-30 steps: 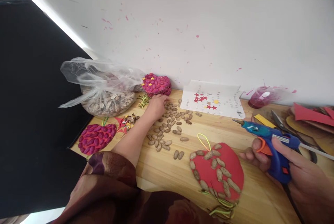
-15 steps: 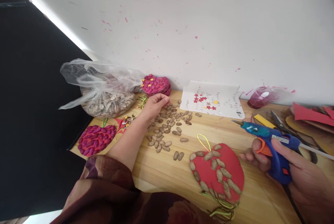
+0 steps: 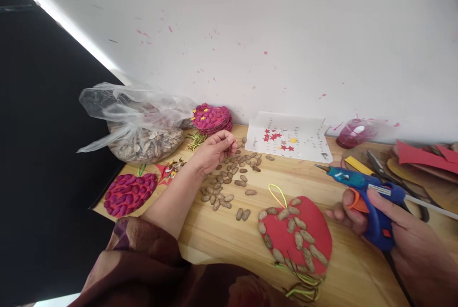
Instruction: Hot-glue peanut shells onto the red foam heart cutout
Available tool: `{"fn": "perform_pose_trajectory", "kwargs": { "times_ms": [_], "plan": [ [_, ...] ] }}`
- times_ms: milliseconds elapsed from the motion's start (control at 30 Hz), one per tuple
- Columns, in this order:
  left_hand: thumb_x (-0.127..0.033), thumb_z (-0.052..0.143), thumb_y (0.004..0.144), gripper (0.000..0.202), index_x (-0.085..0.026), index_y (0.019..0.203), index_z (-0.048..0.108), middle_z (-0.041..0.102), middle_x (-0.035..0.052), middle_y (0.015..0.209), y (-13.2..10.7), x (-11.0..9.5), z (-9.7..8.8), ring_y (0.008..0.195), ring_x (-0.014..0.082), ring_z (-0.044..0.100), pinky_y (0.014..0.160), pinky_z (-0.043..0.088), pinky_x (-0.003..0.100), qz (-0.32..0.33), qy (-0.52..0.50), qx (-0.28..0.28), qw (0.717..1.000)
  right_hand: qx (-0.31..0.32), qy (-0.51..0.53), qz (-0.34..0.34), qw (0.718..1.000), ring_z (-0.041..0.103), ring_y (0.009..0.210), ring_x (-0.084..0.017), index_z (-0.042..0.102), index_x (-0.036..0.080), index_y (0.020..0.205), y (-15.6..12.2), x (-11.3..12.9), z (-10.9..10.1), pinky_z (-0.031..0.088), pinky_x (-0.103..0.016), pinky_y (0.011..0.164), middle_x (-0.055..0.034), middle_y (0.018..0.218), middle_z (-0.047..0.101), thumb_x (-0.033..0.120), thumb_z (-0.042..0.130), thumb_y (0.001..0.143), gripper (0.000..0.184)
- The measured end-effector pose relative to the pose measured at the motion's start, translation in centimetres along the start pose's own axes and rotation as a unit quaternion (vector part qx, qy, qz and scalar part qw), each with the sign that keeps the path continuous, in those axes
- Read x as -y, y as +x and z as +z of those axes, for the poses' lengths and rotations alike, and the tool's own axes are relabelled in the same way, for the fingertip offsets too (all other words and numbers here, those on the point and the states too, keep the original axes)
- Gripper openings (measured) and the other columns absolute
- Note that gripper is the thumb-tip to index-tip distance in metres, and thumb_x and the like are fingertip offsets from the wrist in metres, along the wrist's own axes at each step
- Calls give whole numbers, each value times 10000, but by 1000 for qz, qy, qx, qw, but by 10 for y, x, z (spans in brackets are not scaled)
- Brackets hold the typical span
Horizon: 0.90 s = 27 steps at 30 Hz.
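My left hand [image 3: 216, 150] is over the far part of the loose peanuts [image 3: 223, 178], thumb and fingers pinched together. Whatever may be between the fingertips is hidden. My right hand [image 3: 400, 235] grips a blue hot glue gun [image 3: 379, 197] with an orange trigger, its nozzle pointing left. Left of it lies a red heart-shaped piece [image 3: 317, 221] with peanuts along its left edge and in rows across it. A yellow-green loop tops the heart, and strings of the same colour hang at its lower edge.
A clear plastic bag [image 3: 146, 142] of peanuts stands back left, near stacked magenta pieces [image 3: 213, 118] and a finished-looking magenta heart [image 3: 130, 193]. Against the wall lie a paper with stars [image 3: 257, 137] and a magenta-stained cup [image 3: 352, 134]. Scissors [image 3: 379, 166] and red scraps [image 3: 422, 154] sit right.
My left hand has lifted slightly and turned, its fingertips a little farther right over the peanuts. The glue gun stays in my right hand; the whole view has shifted slightly.
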<state>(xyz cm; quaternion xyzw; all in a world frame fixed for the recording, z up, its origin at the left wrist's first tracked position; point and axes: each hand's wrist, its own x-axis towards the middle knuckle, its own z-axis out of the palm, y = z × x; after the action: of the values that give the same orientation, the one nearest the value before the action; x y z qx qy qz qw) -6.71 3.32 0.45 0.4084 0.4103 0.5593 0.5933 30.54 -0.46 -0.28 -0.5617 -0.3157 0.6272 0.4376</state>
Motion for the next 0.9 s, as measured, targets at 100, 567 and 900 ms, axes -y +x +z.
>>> {"fn": "perform_pose_trajectory", "kwargs": {
  "times_ms": [100,567,900],
  "plan": [
    [-425,865,748,354,-134,797,669,617,2,693,-6,0,13,633,84,537,640,443,205,13,32,9,999,61,19,35,997,673,576,-262,729,248,696,1,0,2,611,-362,542,-66,526,555,562,762,740,318],
    [-50,520,933,571,-348,1415,590,624,61,1069,-86,31,123,977,196,575,879,515,363,309,568,200,736,208,39,5,977,742,648,-186,659,214,961,-21,1,7,610,-292,604,-14,712,756,345,903,700,381],
    [2,496,907,698,-335,1517,455,615,66,1092,-98,44,130,1020,230,552,900,470,408,308,627,201,687,226,50,-30,972,751,666,-161,683,213,998,-25,0,6,613,-272,640,-15,781,806,254,897,708,363]
  ]
}}
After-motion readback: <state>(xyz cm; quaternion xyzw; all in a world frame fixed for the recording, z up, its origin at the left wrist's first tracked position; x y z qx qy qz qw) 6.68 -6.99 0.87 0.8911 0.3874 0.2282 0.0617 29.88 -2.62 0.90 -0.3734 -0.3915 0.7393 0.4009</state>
